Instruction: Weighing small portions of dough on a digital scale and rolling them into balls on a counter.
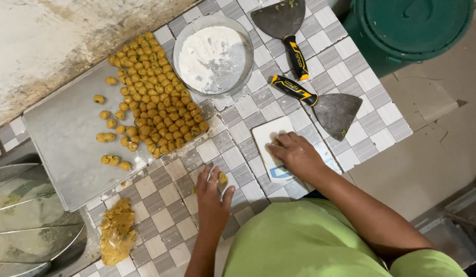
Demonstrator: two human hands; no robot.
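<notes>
My left hand (212, 197) lies flat on the checkered tile counter (166, 202), fingers spread, with a small yellow dough ball (223, 178) at its thumb side. My right hand (295, 154) presses down on a white plastic card (269, 134), with a bit of yellow dough under the fingertips. A metal tray (63, 149) at the left carries many small yellow dough balls (156, 102). A lump of yellow dough (116, 237) sits on the counter near the front left.
A round metal pan of white flour (213, 59) stands at the back. Two scrapers with black-and-yellow handles (294, 51) (320, 101) lie to its right. A green bin (412, 28) stands off the counter's right end. Stacked metal trays (27, 225) sit at the left.
</notes>
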